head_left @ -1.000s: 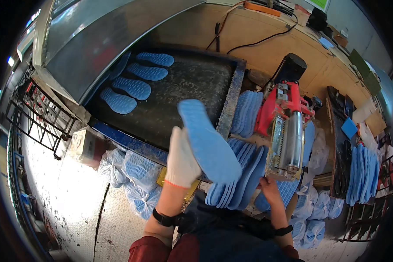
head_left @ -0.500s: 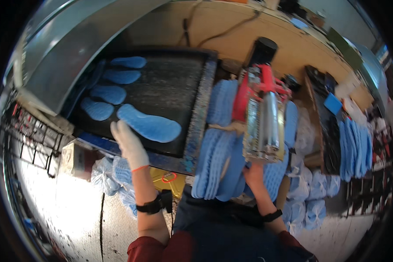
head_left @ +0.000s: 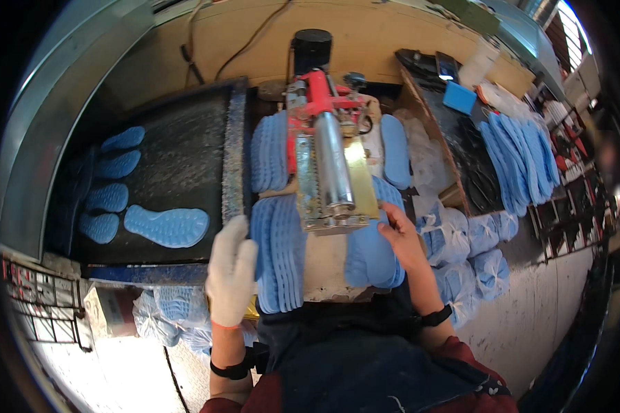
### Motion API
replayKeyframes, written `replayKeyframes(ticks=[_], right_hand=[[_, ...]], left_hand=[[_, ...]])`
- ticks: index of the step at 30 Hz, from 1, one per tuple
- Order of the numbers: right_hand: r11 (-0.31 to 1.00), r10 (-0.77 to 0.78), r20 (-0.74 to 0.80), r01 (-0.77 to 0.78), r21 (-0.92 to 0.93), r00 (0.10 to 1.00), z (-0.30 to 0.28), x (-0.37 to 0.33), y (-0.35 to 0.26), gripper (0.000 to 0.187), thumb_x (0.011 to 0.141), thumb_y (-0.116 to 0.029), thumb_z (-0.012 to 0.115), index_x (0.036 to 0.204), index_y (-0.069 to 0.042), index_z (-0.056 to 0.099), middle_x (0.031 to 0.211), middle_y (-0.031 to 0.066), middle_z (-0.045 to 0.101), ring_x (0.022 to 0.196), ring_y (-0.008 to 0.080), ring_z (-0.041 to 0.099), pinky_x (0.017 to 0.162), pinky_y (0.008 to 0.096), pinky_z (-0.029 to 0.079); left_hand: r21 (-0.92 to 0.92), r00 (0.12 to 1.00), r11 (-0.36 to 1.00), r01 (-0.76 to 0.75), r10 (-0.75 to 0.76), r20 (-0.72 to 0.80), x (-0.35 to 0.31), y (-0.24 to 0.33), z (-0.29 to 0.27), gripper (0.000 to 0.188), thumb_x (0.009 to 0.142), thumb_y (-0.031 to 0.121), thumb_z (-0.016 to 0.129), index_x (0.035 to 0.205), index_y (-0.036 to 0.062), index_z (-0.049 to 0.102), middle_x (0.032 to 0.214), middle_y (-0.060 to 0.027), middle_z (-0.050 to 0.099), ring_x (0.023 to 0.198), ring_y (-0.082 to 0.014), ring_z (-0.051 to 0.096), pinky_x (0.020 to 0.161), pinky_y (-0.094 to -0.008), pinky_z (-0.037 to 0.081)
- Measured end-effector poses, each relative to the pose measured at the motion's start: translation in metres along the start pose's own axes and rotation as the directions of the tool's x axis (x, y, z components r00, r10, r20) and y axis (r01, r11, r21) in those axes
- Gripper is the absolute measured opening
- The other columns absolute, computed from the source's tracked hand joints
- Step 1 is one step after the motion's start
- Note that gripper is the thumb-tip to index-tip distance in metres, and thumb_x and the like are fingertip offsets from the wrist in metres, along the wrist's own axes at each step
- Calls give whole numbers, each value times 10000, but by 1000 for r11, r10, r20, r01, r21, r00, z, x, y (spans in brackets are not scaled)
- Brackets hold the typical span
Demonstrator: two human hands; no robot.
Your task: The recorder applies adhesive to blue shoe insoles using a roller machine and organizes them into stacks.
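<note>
My left hand (head_left: 231,275), in a white glove, is open with fingers stretched, beside the left stack of blue insoles (head_left: 277,255). My bare right hand (head_left: 404,239) has thumb and fingers apart at the outer edge of the right insole stack (head_left: 375,258); whether its fingertips touch the insoles I cannot tell. Between the two stacks stands a machine with a shiny metal roller (head_left: 334,162) and a red frame (head_left: 319,93). A single blue insole (head_left: 167,226) lies flat on the black tray (head_left: 179,138) at left, near several others along its left side.
A metal hood (head_left: 69,89) overhangs the tray's left side. At right, a black shelf (head_left: 455,148) carries a blue box (head_left: 459,98) and a row of blue insoles (head_left: 520,162). Bagged insoles (head_left: 455,230) sit below it, and more bags (head_left: 176,310) lie under the tray.
The view has turned to the right. My left hand has left the tray for the left stack. My right hand has come out from under the roller machine, and bare board now shows between the stacks.
</note>
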State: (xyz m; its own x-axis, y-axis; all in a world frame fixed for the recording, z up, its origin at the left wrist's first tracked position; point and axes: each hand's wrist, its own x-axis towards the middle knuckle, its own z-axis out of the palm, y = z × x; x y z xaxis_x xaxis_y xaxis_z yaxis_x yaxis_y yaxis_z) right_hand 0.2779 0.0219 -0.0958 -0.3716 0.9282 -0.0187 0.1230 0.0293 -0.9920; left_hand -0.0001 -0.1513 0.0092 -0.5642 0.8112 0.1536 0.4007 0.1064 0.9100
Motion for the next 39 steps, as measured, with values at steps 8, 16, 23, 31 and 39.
replayKeyframes(ticks=[8, 16, 23, 31, 39], right_hand=[[521, -224, 57, 169, -836, 973, -9, -17, 11, 692, 746, -208, 780, 1334, -12, 474, 1389, 258, 445, 1193, 472, 476, 1000, 504, 425], [779, -1, -232, -144, -610, 973, -47, -3, -32, 451, 858, -65, 566, 1304, -125, 576, 1208, 258, 605, 979, 383, 651, 813, 437, 532], [458, -657, 47, 449, -767, 752, -22, 33, -80, 535, 854, 111, 469, 1282, -162, 636, 1240, 182, 640, 991, 345, 676, 804, 379, 542], [520, -702, 159, 652, -553, 694, 0, 40, -90, 338, 909, 1, 587, 1233, -86, 629, 1191, 160, 663, 981, 286, 683, 797, 339, 545], [996, -47, -368, 17, -86, 929, -10, 21, -16, 255, 947, -121, 633, 1176, -27, 574, 1000, 99, 673, 812, 171, 659, 708, 294, 521]], left_hand=[[-191, 996, 978, 85, -84, 16, 2, -7, 5, 404, 998, 142, 456, 1347, -54, 517, 1275, -169, 594, 1196, -240, 571, 1049, -352, 423], [-213, 996, 977, 10, 8, 83, 10, 3, 9, 497, 1020, 308, 480, 1379, -35, 491, 1270, -192, 596, 1200, -269, 570, 1048, -383, 433], [-662, 973, 747, -61, 192, 128, 42, 32, 37, 647, 1032, 412, 442, 1508, -2, 297, 1464, -213, 422, 1369, -318, 422, 1131, -448, 333], [-766, 936, 635, -100, 321, 144, 88, 67, 76, 893, 976, 673, 323, 1566, 32, 128, 1620, -234, 104, 1514, -353, 87, 1214, -480, 101], [-609, 951, 770, -191, 299, 80, 111, 22, 92, 890, 984, 685, 190, 1557, 7, 124, 1586, -272, 150, 1492, -375, 153, 1214, -476, 131]])
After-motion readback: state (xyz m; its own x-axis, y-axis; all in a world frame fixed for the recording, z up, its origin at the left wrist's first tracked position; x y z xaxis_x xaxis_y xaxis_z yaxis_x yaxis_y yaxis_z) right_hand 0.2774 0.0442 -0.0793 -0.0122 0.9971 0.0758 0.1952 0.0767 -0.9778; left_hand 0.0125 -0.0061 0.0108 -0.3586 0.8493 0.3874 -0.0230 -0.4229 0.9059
